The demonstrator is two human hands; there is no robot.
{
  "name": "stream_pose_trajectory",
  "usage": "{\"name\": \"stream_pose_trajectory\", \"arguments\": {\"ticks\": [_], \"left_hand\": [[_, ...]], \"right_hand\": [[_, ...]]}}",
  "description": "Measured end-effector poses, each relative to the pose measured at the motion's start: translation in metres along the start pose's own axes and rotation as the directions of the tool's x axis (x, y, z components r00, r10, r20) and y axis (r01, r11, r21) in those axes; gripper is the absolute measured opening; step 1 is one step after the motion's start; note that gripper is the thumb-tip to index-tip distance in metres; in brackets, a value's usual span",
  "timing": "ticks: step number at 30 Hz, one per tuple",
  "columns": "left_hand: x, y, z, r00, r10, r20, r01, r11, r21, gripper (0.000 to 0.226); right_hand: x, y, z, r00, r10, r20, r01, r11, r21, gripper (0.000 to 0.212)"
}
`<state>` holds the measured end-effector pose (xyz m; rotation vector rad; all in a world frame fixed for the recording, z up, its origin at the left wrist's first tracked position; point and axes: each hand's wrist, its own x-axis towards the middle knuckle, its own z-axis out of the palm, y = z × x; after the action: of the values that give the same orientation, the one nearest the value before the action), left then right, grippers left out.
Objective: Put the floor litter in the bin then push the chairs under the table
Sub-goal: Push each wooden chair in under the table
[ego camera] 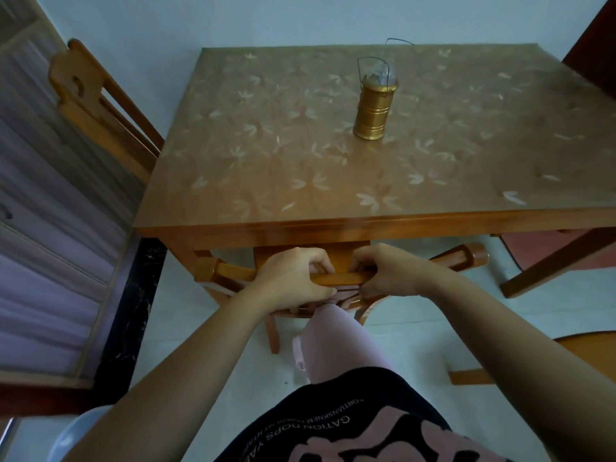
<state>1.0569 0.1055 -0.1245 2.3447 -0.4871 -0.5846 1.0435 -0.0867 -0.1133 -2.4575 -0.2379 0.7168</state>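
Grip: left hand (293,281) and right hand (383,271) both clasp the chair (336,279) back's top rail.
Risk: knuckles pinched against the table (333,225) edge.

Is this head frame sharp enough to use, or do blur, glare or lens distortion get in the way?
Head view: dim, flat light; centre fairly sharp, so both hands on the chair back read clearly; left-edge cabinet smeared; table edges bowed by the wide-angle lens; faint sheen on the tabletop.
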Motion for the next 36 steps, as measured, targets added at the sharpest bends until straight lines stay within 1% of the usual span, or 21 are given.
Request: {"name": "stream_pose_trajectory", "arguments": {"ticks": [2, 5, 8, 15, 20, 25, 29, 33, 36], "left_hand": [[0.008, 0.002, 0.001, 1.000, 0.001, -0.017, -0.002, 1.000, -0.013, 0.019], [0.019, 0.003, 0.002, 0.999, 0.003, -0.032, -0.004, 0.999, -0.035, 0.019], [0.031, 0.003, -0.001, 0.999, 0.001, -0.044, -0.002, 1.000, -0.011, 0.021], [0.047, -0.003, -0.013, 0.999, 0.006, -0.037, -0.006, 1.000, 0.006, 0.019], [0.050, -0.005, -0.017, 1.000, 0.000, -0.014, 0.000, 1.000, 0.002, 0.019], [0.056, -0.002, -0.017, 0.999, 0.029, -0.044, -0.029, 1.000, 0.008, 0.017], [0.053, -0.004, -0.017, 0.999, 0.030, -0.035, -0.030, 0.999, 0.015, 0.018], [0.047, -0.004, -0.017, 0.998, 0.017, -0.055, -0.016, 1.000, 0.026, 0.021], [0.043, -0.002, -0.015, 0.996, 0.012, -0.093, -0.008, 0.999, 0.049, 0.019]], "right_hand": [[0.005, 0.004, -0.007, 1.000, -0.001, -0.007, 0.001, 1.000, -0.026, 0.021], [0.011, 0.010, -0.015, 0.999, 0.004, -0.035, -0.007, 0.997, -0.083, 0.023], [0.020, 0.013, -0.022, 0.998, 0.011, -0.062, -0.018, 0.993, -0.112, 0.022], [0.035, 0.012, -0.031, 0.996, -0.026, -0.084, 0.014, 0.990, -0.137, 0.026], [0.041, 0.013, -0.031, 0.996, -0.034, -0.087, 0.022, 0.990, -0.140, 0.021], [0.042, 0.018, -0.036, 0.993, -0.033, -0.111, 0.017, 0.990, -0.141, 0.022], [0.042, 0.016, -0.033, 0.994, -0.046, -0.101, 0.031, 0.989, -0.146, 0.020], [0.040, 0.014, -0.031, 0.992, -0.057, -0.109, 0.037, 0.984, -0.174, 0.023], [0.036, 0.012, -0.029, 0.989, -0.066, -0.134, 0.035, 0.974, -0.225, 0.023]]}}
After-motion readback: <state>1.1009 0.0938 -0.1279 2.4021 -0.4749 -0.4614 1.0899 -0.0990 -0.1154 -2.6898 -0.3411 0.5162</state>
